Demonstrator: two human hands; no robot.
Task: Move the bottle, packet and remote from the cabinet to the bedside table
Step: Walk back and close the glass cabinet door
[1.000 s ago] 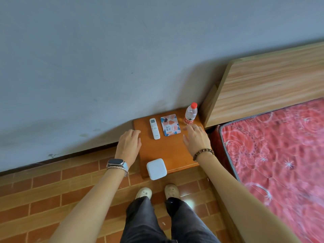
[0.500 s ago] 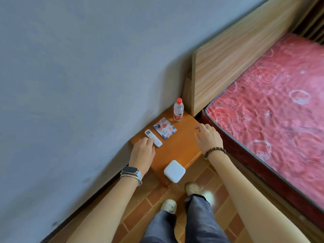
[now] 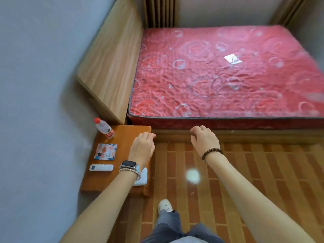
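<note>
I am seeing the clear bottle (image 3: 103, 128), red-capped and red-labelled, standing upright at the far corner of the orange wooden surface (image 3: 129, 133). The patterned packet (image 3: 105, 151) is lying flat just nearer, and the white remote (image 3: 101, 167) nearer again. All three are sitting left of the left hand (image 3: 142, 149), apart from its fingers (image 3: 149, 135), which are hanging loosely curled, holding nothing. The right hand (image 3: 204, 140) is hovering likewise, empty, over the brick-patterned floor (image 3: 254, 172) beside the red mattress (image 3: 228, 81). A grey wall (image 3: 35, 102) is bordering the surface.
</note>
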